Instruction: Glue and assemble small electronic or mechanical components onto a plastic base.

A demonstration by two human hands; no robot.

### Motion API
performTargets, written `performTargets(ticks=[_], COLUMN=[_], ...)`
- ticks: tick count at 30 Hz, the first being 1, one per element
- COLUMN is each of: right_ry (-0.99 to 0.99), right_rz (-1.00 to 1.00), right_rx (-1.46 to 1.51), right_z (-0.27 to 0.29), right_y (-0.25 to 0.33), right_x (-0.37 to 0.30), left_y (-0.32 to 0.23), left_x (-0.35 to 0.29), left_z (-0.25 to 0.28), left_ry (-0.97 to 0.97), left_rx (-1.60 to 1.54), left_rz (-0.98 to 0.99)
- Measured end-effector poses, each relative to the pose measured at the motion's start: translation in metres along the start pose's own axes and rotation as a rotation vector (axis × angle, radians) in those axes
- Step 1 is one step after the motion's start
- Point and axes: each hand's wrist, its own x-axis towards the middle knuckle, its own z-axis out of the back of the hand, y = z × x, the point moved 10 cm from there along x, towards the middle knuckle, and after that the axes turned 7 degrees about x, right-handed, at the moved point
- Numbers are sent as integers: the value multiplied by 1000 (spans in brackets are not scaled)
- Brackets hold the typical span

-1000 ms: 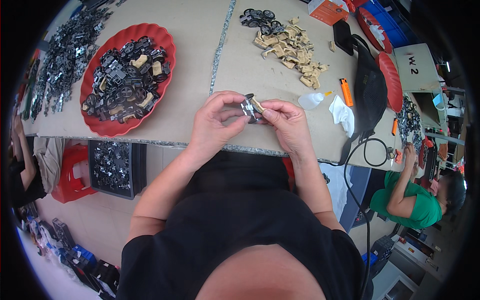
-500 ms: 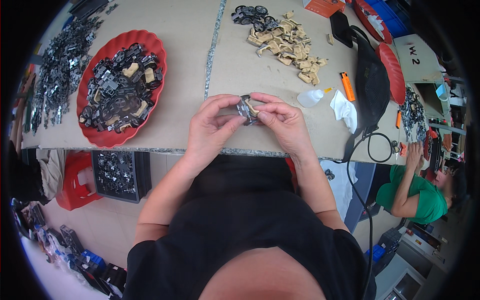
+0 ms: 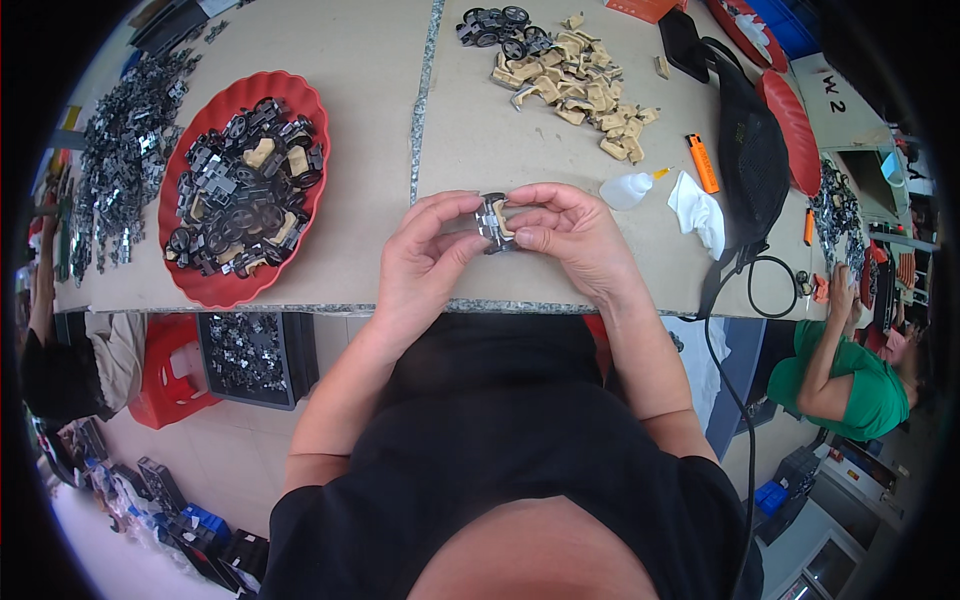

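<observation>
Between my two hands, just above the table near its front edge, is a small black and silver wheeled chassis (image 3: 492, 222), with a tan plastic piece (image 3: 505, 222) on its right side. My left hand (image 3: 425, 250) pinches the chassis from the left with thumb and fingers. From the right, my right hand (image 3: 575, 240) grips it, its thumb against the tan piece. A red scalloped bowl (image 3: 318, 190) to the left holds many similar wheeled parts, some with tan pieces. Beyond my hands lie a heap of tan plastic pieces (image 3: 585, 85) and several black wheeled chassis (image 3: 505, 28).
Loose dark metal parts (image 3: 125, 150) cover the far left. To the right are a white dropper bottle (image 3: 627, 189), a white cloth (image 3: 697, 213), an orange lighter (image 3: 702, 163) and a black bag (image 3: 750, 160). A co-worker in green (image 3: 840, 385) sits at the right.
The chassis has turned slightly in my fingers, so more of the tan piece shows. Both hands keep their grip. The whole view has shifted a little.
</observation>
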Motion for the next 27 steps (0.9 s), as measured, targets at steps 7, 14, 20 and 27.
performTargets(ticks=[7, 14, 20, 27], right_ry=[6, -32, -1, -26], right_rz=[-34, -55, -60, -71], right_rx=[-8, -5, 15, -4], right_z=[-1, 0, -1, 3], right_y=[0, 0, -1, -4], right_x=[2, 2, 2, 1], left_y=[-3, -2, -2, 2], left_x=[2, 2, 2, -1], left_z=[0, 1, 1, 4], left_ry=[4, -1, 2, -26], left_rx=[33, 37, 17, 24], left_rz=[-20, 6, -6, 19])
